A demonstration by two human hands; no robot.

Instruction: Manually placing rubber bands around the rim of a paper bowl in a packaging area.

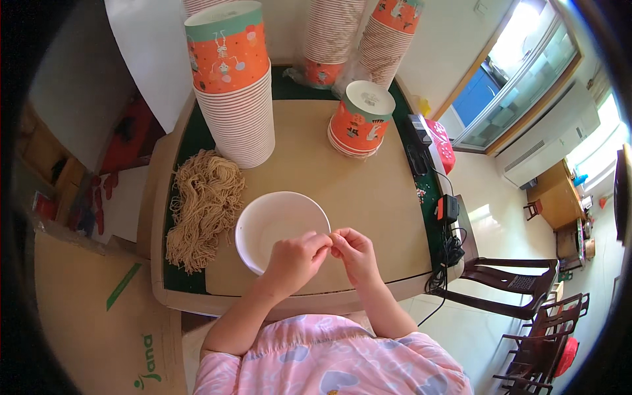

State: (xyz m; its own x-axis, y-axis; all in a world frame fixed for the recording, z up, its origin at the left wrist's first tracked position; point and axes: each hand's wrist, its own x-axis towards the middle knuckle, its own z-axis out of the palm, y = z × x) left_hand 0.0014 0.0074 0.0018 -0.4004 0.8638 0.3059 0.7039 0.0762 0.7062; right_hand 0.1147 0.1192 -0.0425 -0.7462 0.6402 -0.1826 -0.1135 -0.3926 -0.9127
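Observation:
A white-lined paper bowl [270, 220] sits in front of me on the table, its inside facing up toward me. At its right rim my left hand [294, 262] is closed in a pinch, lying across the bowl's near side. My right hand [355, 255] is pinched too, its fingertips meeting the left ones at the rim. Whatever lies between the right fingertips is too small to make out. Left of the bowl lies a loose bundle of tan string [205, 204]. Beyond it rises a tall stack of paper bowls [240, 122] with orange and green printed sides, upside down.
A short stack of bowls [362, 125] stands at the back right, with plastic-wrapped stacks [327, 39] behind. Black cables [447, 253] and a power strip [416, 158] run along the right edge. A cardboard box [99, 316] stands left; a dark chair [513, 283] stands right.

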